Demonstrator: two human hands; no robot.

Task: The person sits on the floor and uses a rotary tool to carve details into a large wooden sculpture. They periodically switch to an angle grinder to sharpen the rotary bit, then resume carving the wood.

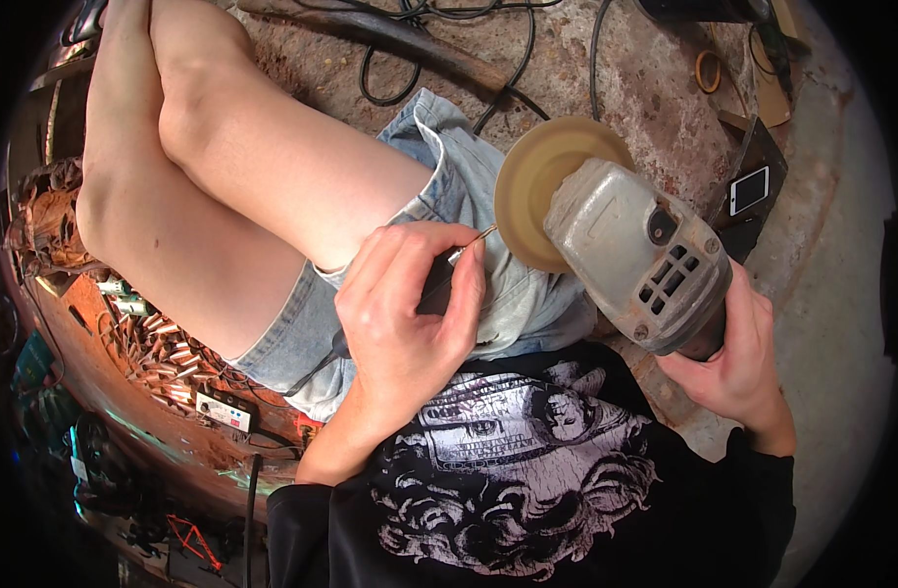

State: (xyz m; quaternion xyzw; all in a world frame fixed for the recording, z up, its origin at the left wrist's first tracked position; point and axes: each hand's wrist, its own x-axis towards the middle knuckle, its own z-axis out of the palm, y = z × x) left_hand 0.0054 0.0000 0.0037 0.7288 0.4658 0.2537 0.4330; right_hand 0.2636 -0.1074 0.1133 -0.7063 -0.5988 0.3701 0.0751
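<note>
My right hand (731, 363) is wrapped round the body of an angle grinder (630, 250). The grinder has a worn grey metal head with vent slots, and a round yellow-brown disc (527, 196) sits on it. In my left hand (410, 299) is a slim dark handpiece (435, 292), held between thumb and fingers. Its silvery collet carries a thin metal bit (486, 233), whose tip is right at the disc's left edge; I cannot tell whether they touch. Part of the handpiece is hidden by my fingers, and a dark cord end shows behind my hand.
At the left, a rusty orange surface (96, 343) bears many small copper-coloured pieces (170, 358) and a white power strip (224, 413). Black cables (390, 93) and a long bar (400, 44) lie on the rough floor. A phone (749, 191) rests at the right.
</note>
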